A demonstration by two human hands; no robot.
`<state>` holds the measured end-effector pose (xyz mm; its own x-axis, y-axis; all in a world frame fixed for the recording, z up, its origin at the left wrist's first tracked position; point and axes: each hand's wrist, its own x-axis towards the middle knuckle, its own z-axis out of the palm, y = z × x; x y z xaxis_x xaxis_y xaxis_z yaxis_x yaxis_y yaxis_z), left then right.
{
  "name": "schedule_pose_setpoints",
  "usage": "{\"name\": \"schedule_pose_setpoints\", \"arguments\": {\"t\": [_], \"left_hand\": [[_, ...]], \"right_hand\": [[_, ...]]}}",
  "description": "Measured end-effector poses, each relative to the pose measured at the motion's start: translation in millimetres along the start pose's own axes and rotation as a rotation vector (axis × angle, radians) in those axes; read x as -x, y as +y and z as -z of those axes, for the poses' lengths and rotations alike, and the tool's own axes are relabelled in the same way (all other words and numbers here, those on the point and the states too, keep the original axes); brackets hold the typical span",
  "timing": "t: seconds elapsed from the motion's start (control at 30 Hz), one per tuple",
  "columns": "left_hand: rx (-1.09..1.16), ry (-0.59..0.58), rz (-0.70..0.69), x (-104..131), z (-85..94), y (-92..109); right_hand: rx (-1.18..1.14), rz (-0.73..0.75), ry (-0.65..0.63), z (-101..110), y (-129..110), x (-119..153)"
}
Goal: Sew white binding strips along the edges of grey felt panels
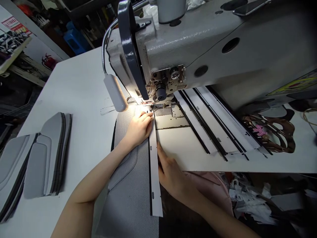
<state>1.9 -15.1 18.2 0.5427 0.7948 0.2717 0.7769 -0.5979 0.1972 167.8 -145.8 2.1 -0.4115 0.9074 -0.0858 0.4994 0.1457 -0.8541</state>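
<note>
A grey fabric panel [133, 195] runs under the sewing machine [198, 43] and hangs over the table's front edge. Along its right side lies a white strip [155, 178] with a black edge and small slots. My left hand [140, 129] presses down on the panel and strip just in front of the presser foot [151, 106], its fingers bent and close together. Lower down, my right hand [173, 175] holds the strip's right edge, index finger pointing along it and thumb close by. The panel's far end is hidden under the machine head.
Stacked grey padded pieces [44, 158] lie on the left of the white table [81, 82]. Several white strips with black edges [210, 122] lie right of the needle. Beyond them is a brown openwork object [279, 129]. A lamp [116, 92] hangs beside the machine head.
</note>
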Motion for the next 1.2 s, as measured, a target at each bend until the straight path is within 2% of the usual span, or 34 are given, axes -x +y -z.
{"name": "schedule_pose_setpoints", "arguments": {"t": [0.23,0.37,0.47,0.63,0.77,0.93,1.2], "left_hand": [[-0.124,-0.073,-0.001,0.4,8.0,9.0],[-0.13,-0.029,-0.022,2.6,5.7,9.4],[-0.141,-0.008,-0.019,-1.2,-0.2,1.7],[-0.132,0.02,-0.006,-6.1,-3.2,-5.2],[-0.139,0.036,-0.058,5.3,4.3,9.2],[-0.076,0.128,-0.076,20.7,6.5,23.6],[-0.024,0.132,-0.039,8.8,-4.1,6.1]], "right_hand": [[0.046,-0.099,-0.08,9.7,-8.0,-20.3],[0.035,-0.096,-0.053,10.4,-6.7,-27.9],[0.025,-0.11,-0.051,9.0,-6.1,-23.1],[-0.031,-0.223,-0.199,12.0,-11.1,-7.5],[-0.016,-0.212,-0.176,14.8,-11.6,-15.9],[0.071,-0.232,-0.185,17.2,-14.3,-30.9],[0.074,-0.256,-0.23,20.4,-22.7,-9.3]]}}
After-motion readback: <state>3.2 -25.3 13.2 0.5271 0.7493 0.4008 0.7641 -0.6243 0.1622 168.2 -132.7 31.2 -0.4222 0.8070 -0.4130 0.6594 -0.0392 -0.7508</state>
